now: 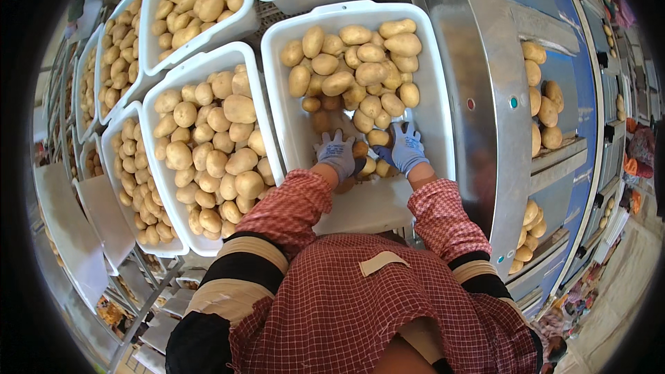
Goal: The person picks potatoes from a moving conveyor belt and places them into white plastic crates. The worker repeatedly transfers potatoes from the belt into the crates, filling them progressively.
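Observation:
A white plastic tub (446, 130) stands before me, with many potatoes (337, 83) piled mostly in its far part. Both my hands are low in its near part, in light gloves with dark blue palms. My left hand (336, 155) is beside a few potatoes, its fingers apart and pointing away from me; whether its thumb side touches a potato I cannot tell. My right hand (408, 148) has its fingers spread next to a single potato (379, 137); its palm is hidden. More potatoes lie between the two hands.
Other white tubs full of potatoes (215, 150) stand close on the left and beyond. A stainless steel machine frame (483, 62) with buttons runs along the right, past it a blue conveyor (563, 75) with potatoes. People are far off at the right.

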A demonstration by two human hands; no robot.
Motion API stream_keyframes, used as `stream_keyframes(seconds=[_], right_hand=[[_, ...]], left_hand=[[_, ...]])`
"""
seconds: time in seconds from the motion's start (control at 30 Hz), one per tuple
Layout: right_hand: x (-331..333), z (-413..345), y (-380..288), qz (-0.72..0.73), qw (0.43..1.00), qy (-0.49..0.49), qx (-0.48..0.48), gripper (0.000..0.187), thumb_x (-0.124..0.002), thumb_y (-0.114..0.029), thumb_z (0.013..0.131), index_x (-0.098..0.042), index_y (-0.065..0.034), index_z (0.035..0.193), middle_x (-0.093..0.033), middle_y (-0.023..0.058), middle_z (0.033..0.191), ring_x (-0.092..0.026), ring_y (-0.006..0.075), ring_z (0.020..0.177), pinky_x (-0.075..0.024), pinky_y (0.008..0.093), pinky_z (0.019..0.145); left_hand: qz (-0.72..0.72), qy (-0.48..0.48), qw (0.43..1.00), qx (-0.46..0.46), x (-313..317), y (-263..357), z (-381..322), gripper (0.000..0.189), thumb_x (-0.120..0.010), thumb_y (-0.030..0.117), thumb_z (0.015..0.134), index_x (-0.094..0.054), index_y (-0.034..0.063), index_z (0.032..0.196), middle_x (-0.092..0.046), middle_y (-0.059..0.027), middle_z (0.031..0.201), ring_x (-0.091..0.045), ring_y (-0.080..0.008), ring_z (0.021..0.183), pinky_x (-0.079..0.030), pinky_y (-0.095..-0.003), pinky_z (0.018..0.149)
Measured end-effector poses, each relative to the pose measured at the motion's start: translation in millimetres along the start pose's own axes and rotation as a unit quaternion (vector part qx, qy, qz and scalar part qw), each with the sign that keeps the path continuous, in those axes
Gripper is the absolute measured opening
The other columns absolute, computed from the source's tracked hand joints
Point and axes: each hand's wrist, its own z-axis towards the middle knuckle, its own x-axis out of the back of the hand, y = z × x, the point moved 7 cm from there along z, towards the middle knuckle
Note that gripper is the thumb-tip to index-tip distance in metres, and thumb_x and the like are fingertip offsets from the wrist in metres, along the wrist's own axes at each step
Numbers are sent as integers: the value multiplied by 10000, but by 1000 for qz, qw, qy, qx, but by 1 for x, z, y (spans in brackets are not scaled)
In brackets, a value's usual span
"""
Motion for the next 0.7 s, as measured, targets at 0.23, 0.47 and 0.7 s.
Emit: stream_keyframes(seconds=[0.23, 0.47, 0.7], right_hand=[[-30, -3, 18, 220, 965, -144, -7, 724, -662, -629, 923, -611, -82, 1395, -709, 192, 1267, -685, 333, 1133, -522, 421, 993], [-25, 4, 34, 132, 981, -144, -18, 831, -567, -772, 886, -679, -56, 1294, -724, 197, 1200, -693, 340, 1083, -537, 450, 909], [-57, -16, 54, 268, 937, -223, 8, 916, -485, -776, 934, -599, -13, 1428, -666, 174, 1361, -631, 292, 1213, -451, 397, 1095]], left_hand=[[-364, 63, 920, 129, -86, -76, 61, 891, -639, 688, 875, -482, 71, 1499, -602, -238, 1402, -572, -376, 1317, -448, -467, 1122], [-513, -223, 824, 88, -98, -46, 77, 835, -612, 662, 923, -508, 53, 1486, -624, -164, 1370, -604, -259, 1254, -510, -407, 1037], [-578, -342, 737, -77, -83, 7, 40, 811, -593, 655, 945, -498, 75, 1504, -603, -141, 1406, -602, -244, 1250, -521, -399, 1022]])
